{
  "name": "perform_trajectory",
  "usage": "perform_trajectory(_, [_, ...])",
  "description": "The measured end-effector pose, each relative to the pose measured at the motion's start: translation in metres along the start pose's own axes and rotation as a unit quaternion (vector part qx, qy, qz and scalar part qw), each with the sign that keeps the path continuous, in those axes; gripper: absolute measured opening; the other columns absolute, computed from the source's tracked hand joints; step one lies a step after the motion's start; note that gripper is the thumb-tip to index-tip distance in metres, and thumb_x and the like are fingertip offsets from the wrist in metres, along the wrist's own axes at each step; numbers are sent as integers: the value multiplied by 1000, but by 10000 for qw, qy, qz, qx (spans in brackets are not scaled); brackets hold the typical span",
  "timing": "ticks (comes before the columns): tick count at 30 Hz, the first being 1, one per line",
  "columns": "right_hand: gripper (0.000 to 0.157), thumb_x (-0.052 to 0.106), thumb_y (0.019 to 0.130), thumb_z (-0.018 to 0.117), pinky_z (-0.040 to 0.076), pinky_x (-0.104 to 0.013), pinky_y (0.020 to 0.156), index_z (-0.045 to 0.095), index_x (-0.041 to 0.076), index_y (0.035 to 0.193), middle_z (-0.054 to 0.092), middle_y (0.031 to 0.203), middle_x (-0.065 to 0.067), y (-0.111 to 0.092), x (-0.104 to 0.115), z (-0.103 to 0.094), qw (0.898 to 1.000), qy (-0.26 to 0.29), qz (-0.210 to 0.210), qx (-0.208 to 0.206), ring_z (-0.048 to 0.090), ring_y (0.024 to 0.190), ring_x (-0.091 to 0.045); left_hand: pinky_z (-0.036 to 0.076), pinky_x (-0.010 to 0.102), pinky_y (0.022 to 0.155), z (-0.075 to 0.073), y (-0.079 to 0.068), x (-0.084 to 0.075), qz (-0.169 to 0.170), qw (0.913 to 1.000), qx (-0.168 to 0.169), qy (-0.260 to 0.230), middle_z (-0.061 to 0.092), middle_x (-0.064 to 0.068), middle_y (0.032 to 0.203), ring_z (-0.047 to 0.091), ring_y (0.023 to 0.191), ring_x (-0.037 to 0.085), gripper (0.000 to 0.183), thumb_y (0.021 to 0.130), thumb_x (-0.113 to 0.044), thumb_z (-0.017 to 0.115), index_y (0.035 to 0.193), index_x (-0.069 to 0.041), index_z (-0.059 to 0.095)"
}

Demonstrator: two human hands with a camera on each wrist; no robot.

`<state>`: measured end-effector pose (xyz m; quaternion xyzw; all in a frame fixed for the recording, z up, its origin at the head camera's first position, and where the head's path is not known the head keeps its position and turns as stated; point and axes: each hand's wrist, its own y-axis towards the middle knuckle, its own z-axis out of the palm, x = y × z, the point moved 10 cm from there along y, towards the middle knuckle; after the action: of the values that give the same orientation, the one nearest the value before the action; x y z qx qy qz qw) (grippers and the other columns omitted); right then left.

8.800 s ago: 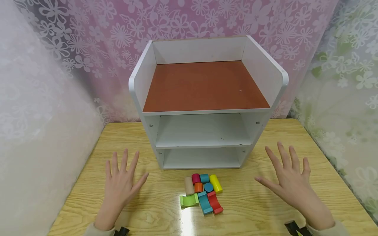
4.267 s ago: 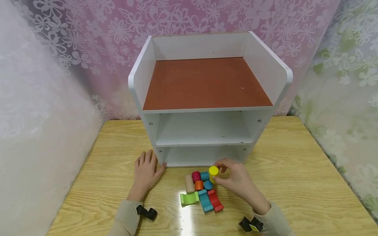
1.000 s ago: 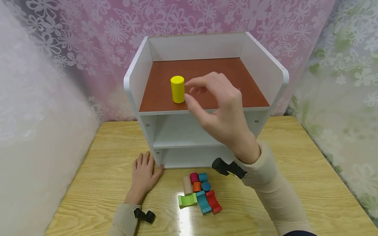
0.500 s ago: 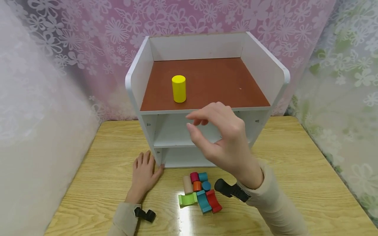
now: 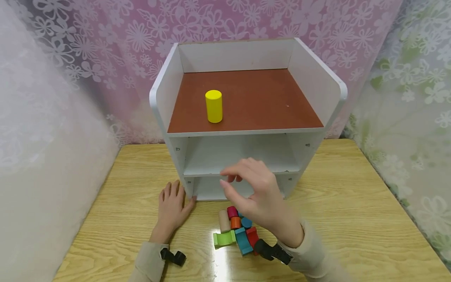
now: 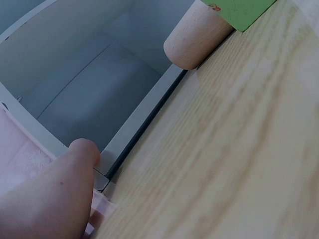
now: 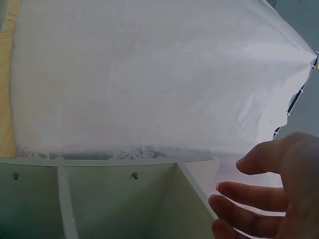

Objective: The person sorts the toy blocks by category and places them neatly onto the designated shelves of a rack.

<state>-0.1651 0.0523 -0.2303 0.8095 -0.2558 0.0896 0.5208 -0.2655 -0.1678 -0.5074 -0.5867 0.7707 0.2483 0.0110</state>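
Observation:
A yellow cylinder block [image 5: 214,106] stands upright on the brown top of the white shelf unit [image 5: 246,133]. My right hand [image 5: 258,192] hangs in front of the lower shelves, thumb and fingers bent with a gap between them and nothing held. Below it lie the blocks: a beige cylinder [image 5: 224,221], a crimson one [image 5: 232,212], an orange one [image 5: 235,223], a blue one [image 5: 246,223], and green [image 5: 224,238], teal [image 5: 243,241] and red [image 5: 251,236] curved blocks. My left hand [image 5: 172,207] rests on the table, its thumb at the unit's lower left corner.
The wooden table [image 5: 352,219] carries the shelf unit at its back middle. White side walls rise around the unit's brown top. A pink flowered curtain [image 5: 225,19] hangs behind, and pale curtains flank the table.
The yellow cylinder went from the table to the unit's top in my right hand, which let go and has since come down toward the blocks. My left hand moved to the unit's corner earlier.

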Motion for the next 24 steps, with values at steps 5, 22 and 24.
perform_trajectory(5, [8, 12, 87, 72, 43, -32, 73, 72, 12, 95, 64, 83, 6, -21, -20, 19, 9986, -177, 311, 380, 55, 76, -11, 25, 64, 107, 1, 0, 1, -45, 10000, 32, 8, 42, 21, 145, 31, 135, 49, 66, 94, -51, 54, 141, -5, 49])
perform_trajectory(22, [12, 20, 87, 75, 50, -26, 67, 73, 17, 99, 62, 81, 9, -80, -91, 84, 9570, -711, 1885, 2087, 58, 73, -10, 24, 64, 107, 1, -1, 1, -58, 10000, 54, 15, 41, 21, 145, 30, 136, 49, 66, 94, -50, 55, 142, -5, 48])
perform_trajectory(24, [11, 21, 88, 75, 49, -25, 65, 73, 17, 98, 62, 80, 8, -84, -97, 90, 9518, -717, 1977, 2231, 58, 72, -11, 24, 64, 107, 0, -1, 0, -55, 10000, 21, 17, 42, 21, 145, 31, 135, 49, 66, 94, -50, 54, 141, -5, 48])
